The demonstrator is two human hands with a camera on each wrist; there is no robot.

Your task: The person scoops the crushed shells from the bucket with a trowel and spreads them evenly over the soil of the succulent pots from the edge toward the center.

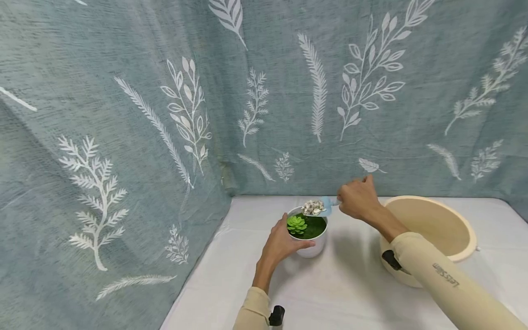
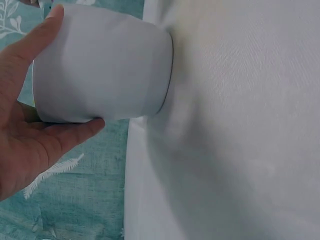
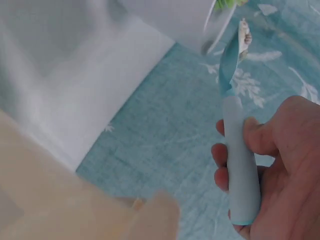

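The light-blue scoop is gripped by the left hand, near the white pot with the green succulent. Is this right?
The hand is wrong: the head view shows the right hand gripping the light-blue scoop near the white pot with the green succulent.

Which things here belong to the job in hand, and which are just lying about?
In the job:
scoop, in the right grip
pale bits, on the scoop
pot, in the left grip
plant, in the pot

Seemingly just around:
tub, neither grip on it
curtain, behind the table
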